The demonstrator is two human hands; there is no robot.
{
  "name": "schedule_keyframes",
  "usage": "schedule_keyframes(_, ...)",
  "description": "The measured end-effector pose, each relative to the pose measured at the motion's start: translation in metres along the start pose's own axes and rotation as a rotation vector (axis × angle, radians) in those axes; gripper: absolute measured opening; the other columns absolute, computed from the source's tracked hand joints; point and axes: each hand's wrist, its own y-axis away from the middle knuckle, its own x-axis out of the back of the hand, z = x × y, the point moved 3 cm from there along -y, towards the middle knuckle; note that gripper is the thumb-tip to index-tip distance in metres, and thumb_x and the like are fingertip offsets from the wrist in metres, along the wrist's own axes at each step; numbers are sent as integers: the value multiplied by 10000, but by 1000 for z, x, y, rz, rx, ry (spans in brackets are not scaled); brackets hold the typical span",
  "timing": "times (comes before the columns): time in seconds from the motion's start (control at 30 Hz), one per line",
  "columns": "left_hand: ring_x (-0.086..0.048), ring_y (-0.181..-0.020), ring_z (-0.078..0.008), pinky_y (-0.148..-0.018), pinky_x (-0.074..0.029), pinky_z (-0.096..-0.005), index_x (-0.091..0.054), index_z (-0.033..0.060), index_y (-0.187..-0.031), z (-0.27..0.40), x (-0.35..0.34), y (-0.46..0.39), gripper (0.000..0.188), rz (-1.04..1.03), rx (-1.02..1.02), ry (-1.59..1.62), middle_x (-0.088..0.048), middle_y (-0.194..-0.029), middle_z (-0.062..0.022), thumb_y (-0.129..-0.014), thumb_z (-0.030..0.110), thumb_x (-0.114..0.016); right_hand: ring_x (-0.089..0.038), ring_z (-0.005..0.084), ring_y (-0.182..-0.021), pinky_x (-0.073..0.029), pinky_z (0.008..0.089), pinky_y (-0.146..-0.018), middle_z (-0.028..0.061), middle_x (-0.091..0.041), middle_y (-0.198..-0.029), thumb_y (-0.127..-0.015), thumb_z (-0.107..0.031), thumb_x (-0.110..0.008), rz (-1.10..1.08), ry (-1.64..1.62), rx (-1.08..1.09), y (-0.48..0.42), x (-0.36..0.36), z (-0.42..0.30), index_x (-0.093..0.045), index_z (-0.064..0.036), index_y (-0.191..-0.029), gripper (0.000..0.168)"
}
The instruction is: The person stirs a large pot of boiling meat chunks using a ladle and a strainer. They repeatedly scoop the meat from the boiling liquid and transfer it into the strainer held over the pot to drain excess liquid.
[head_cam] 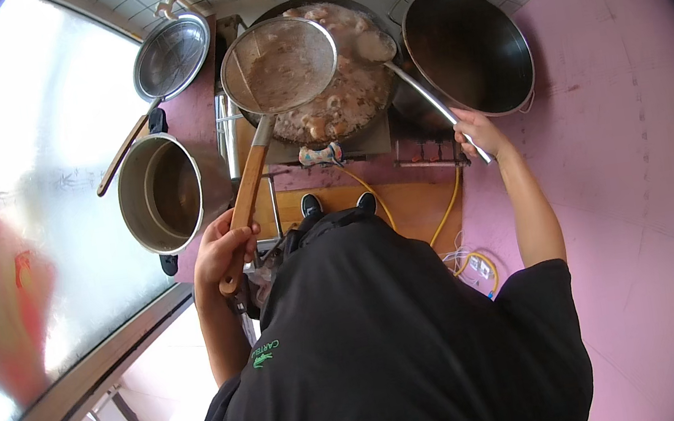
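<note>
My left hand (228,248) grips the wooden handle of a round wire-mesh strainer (283,64), whose bowl is over the left part of a large wok (390,91). In the wok, pieces of food (318,125) lie in bubbling, foamy liquid. My right hand (479,133) is closed around the metal handle of a ladle (434,102); the ladle's round bowl is at the right side of the wok, at the liquid's surface. Whether the strainer touches the liquid, I cannot tell.
Right of the wok stands a big dark pot (469,52). At the left are a deep metal pot (162,195) and a second strainer (173,56) with a wooden handle. A cloth-wrapped wok handle (320,154) points towards me. A yellow hose (452,202) runs below, near a power strip (480,267).
</note>
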Motion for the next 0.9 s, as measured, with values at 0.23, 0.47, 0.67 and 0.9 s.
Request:
schedule_keyframes(0.23, -610, -667, -95, -549, -512, -226, -555, -72, -1248, -16, 10, 7, 365, -24, -26, 51, -658, -967, -74, -912, 42, -640, -430, 43, -456, -370, 212, -408, -10, -543, -733, -990, -85, -494, 29, 19, 6, 29, -21, -29, -428, -95, -1575, 589)
schedule_keyframes(0.47, -624, -679, -98, -565, -520, -224, -567, -64, -1226, -32, 24, 5, 370, -45, -4, 13, -676, -970, -75, -894, 53, -681, -417, 37, -450, -373, 195, -412, 0, -543, -723, -983, -73, -489, 24, 72, 38, 62, -45, -69, -408, -75, -1593, 616)
schedule_keyframes(0.67, -587, -551, -108, -533, -487, -238, -591, -22, -1052, -32, 22, 3, 184, -33, -44, -49, -629, -758, -51, -928, 91, -666, -426, 37, -457, -376, 195, -415, 1, -550, -721, -979, -56, -532, 13, 189, 75, 65, -76, -91, -412, -52, -1586, 619)
schedule_keyframes(0.9, -620, -664, -114, -565, -519, -269, -569, -33, -1071, -28, 27, -1, 196, -103, -26, 3, -646, -917, -84, -921, 54, -662, -615, 126, -649, -527, 264, -624, 57, -693, -897, -947, -10, -595, 183, 753, 335, 48, -102, -85, -449, 2, -1552, 622)
